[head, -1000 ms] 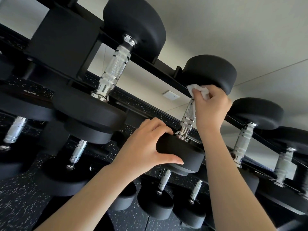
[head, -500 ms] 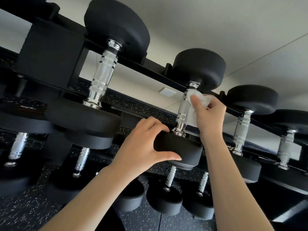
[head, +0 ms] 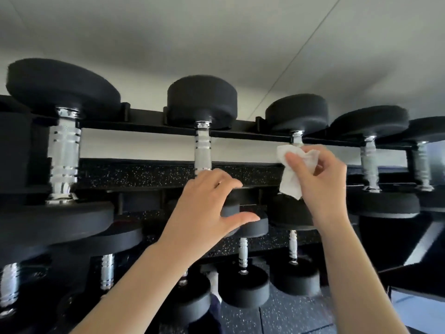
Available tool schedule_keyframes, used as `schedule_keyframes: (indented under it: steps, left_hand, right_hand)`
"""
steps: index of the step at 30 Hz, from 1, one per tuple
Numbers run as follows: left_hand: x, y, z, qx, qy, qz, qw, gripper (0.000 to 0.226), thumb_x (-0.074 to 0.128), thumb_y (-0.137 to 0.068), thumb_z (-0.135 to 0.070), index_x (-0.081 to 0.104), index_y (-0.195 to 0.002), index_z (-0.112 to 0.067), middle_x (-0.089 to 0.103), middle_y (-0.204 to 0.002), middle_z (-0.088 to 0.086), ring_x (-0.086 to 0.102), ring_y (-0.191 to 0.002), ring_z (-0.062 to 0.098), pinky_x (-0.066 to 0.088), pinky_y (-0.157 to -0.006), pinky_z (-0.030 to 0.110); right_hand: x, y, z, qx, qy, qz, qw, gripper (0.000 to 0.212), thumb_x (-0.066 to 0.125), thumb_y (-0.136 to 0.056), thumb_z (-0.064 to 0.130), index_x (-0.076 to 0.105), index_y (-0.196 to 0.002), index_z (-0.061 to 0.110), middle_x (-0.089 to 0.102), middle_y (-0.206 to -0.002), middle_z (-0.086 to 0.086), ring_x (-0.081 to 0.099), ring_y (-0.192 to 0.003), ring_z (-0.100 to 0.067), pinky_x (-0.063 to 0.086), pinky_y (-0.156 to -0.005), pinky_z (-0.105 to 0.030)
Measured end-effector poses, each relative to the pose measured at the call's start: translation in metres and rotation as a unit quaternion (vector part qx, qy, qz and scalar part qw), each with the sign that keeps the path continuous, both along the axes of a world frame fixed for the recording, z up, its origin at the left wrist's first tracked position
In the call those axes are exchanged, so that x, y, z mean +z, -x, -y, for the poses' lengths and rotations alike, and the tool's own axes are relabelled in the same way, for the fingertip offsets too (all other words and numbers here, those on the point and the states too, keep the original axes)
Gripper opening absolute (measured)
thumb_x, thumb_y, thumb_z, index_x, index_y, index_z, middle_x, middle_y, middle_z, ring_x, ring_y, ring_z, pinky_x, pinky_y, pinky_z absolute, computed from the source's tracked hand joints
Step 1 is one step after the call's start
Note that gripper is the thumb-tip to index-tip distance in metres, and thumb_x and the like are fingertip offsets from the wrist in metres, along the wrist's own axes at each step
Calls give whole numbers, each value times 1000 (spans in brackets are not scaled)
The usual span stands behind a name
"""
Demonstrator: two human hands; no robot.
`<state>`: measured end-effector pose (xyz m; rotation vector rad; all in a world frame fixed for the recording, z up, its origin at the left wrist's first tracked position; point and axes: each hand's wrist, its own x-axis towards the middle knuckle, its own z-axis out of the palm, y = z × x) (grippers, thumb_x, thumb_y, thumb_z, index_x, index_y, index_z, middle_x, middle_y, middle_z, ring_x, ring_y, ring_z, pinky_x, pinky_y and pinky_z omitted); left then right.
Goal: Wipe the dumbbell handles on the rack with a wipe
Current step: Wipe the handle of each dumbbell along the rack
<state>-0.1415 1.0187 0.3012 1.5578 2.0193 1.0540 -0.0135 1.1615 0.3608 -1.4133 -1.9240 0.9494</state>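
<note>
Having shifted one dumbbell rightward along the rack [head: 144, 126], the right hand [head: 320, 179] is pinching the white wipe [head: 290, 179] against the third handle [head: 297, 138], while the left hand [head: 204, 208] is hovering loosely open by the neighbouring dumbbell's front head [head: 250, 222].

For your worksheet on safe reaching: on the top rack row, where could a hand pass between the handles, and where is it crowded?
Widest gap: between the far-left handle and the second handle. Crowded: around the third handle, where the right hand wraps the wipe, and the left hand just beside it.
</note>
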Motion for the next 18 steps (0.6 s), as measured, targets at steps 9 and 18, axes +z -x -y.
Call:
schedule_keyframes:
  steps: [9, 18]
  left_hand:
    - [-3, -96, -84, -42, 48, -48, 997, 66, 38, -81, -66, 61, -119, -18, 58, -110, -5, 54, -100, 16, 48, -84, 36]
    - [-17, -141, -101, 65, 84, -21, 994, 60, 42, -83, -66, 62, -117, -21, 57, -110, -12, 52, -102, 8, 40, -88, 28]
  right_hand:
    - [-23, -68, -104, 49, -60, 66, 995, 8, 63, -87, 25, 59, -89, 19, 60, -80, 6, 54, -74, -3, 41, -66, -16]
    - [-63, -31, -142, 108, -100, -9, 989, 6, 67, -84, 14, 68, -88, 11, 64, -92, -2, 53, -77, -4, 41, -71, -5]
